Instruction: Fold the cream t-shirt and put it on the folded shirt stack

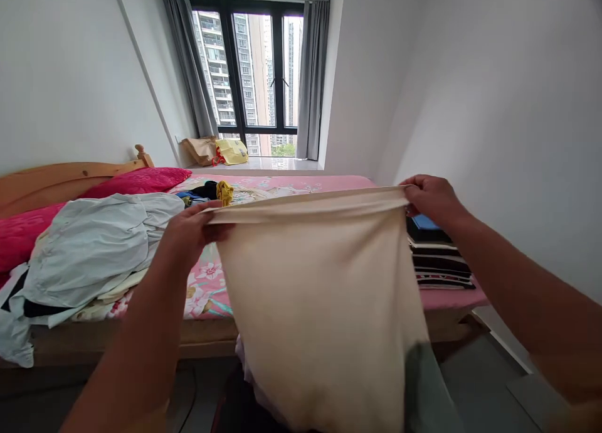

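Note:
A cream-coloured cloth garment (pixel 320 295) hangs stretched between my two hands, its folded-over upper edge pulled nearly straight. My left hand (pixel 192 229) pinches the left end of that edge, and my right hand (pixel 427 194) grips the right end. The lower part of the cloth drops toward my lap, with a grey-green patch at its lower right. Its exact kind I cannot tell. Behind it lies the bed (pixel 209 282) with a pink floral sheet, partly hidden by the cloth.
Pale garments (pixel 98 245) are heaped on the bed's left, near red pillows (pixel 136 181). Dark and yellow clothes (pixel 224 193) lie farther back. A stack of folded clothes (pixel 439 257) sits at the right. Paper bags (pixel 200 150) rest on the windowsill (pixel 282 164).

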{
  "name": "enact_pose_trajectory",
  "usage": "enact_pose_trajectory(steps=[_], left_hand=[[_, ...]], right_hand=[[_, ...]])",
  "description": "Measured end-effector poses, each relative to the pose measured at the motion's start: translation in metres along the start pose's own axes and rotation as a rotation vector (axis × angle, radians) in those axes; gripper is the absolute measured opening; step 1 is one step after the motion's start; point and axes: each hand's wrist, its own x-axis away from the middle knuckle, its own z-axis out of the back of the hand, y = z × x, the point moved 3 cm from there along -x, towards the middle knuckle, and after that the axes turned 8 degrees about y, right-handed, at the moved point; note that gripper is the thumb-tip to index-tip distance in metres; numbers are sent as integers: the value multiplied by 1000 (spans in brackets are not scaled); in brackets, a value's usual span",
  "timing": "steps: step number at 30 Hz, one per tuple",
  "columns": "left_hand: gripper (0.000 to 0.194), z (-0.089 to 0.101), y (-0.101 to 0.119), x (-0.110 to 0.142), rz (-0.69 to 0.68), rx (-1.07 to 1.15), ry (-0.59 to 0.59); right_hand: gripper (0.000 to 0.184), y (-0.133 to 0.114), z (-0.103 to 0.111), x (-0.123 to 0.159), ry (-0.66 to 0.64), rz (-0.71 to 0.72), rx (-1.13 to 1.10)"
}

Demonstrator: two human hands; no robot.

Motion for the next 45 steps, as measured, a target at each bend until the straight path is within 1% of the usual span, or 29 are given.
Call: enact_pose_trajectory(steps=[1, 2, 3, 5, 7, 8, 9, 10, 11, 12, 14, 15, 17, 19, 20, 22, 23, 24, 25, 26, 28, 30, 33, 37, 40, 42, 43, 44, 45], left_hand=[[27, -10, 3, -20, -1, -12, -5], [26, -19, 10, -38, -23, -19, -12], [25, -28, 19, -53, -64, -12, -9], [22, -41, 44, -72, -169, 38, -7], [21, -46, 66, -81, -261, 80, -24], [21, -45, 72, -83, -283, 79, -41], [21, -43, 74, -85, -282, 53, -54], [22, -37, 69, -86, -259, 12, -55], [23, -30, 59, -88, -222, -37, -53], [24, -20, 44, -88, -179, -85, -46], [26, 4, -1, -85, -76, -182, -35], [27, 18, -28, -81, -23, -230, -18], [34, 47, -91, -66, 148, -378, -53], [40, 80, -154, -44, 305, -449, -42], [42, 96, -184, -32, 369, -460, -27], [44, 126, -235, -8, 484, -450, -18], [43, 140, -256, 3, 522, -430, 20], [42, 153, -272, 12, 538, -404, 38], [41, 163, -285, 19, 539, -377, 24], [40, 172, -294, 25, 549, -338, 20], [39, 182, -305, 35, 580, -261, 16], [39, 185, -307, 43, 618, -194, 50], [41, 179, -304, 54, 648, -120, 112], [40, 170, -306, 67, 645, -42, 221], [39, 165, -312, 78, 642, -1, 364], [32, 153, -313, 94, 689, 46, 471], [28, 140, -313, 106, 744, 75, 473], [23, 123, -312, 119, 820, 107, 425], [20, 102, -310, 134, 910, 129, 323]], right_hand=[[35, 1, -8, -19, 31, 31, 46], [37, -1, -12, -36, 93, 71, 64], [40, -6, -12, -50, 160, 125, 53], [43, -22, -4, -68, 281, 239, -18], [45, -37, 7, -72, 347, 329, -45], [46, -42, 11, -69, 349, 353, -33], [47, -43, 13, -63, 336, 360, -2], [47, -40, 12, -55, 312, 354, 42], [46, -32, 8, -44, 284, 338, 94], [44, -21, 1, -32, 245, 314, 146], [37, 15, -23, 0, 127, 251, 225], [36, 38, -40, 20, 16, 211, 234], [38, 91, -76, 66, -224, 93, 212], [42, 146, -108, 118, -384, -12, 203], [44, 170, -120, 144, -421, -28, 197], [43, 209, -134, 191, -400, -31, 149], [44, 226, -138, 213, -411, -66, 105], [46, 240, -140, 232, -429, -139, 75], [48, 251, -140, 248, -441, -224, 44], [50, 260, -139, 262, -447, -299, 8], [55, 269, -136, 282, -423, -410, -72], [58, 269, -134, 293, -377, -454, -169], [56, 263, -133, 299, -311, -483, -296], [45, 255, -131, 301, -264, -531, -372], [37, 251, -129, 300, -259, -546, -417], [37, 248, -128, 298, -246, -545, -464], [38, 248, -128, 297, -228, -556, -484], [40, 247, -128, 295, -198, -577, -502], [44, 246, -128, 294, -161, -606, -521]])
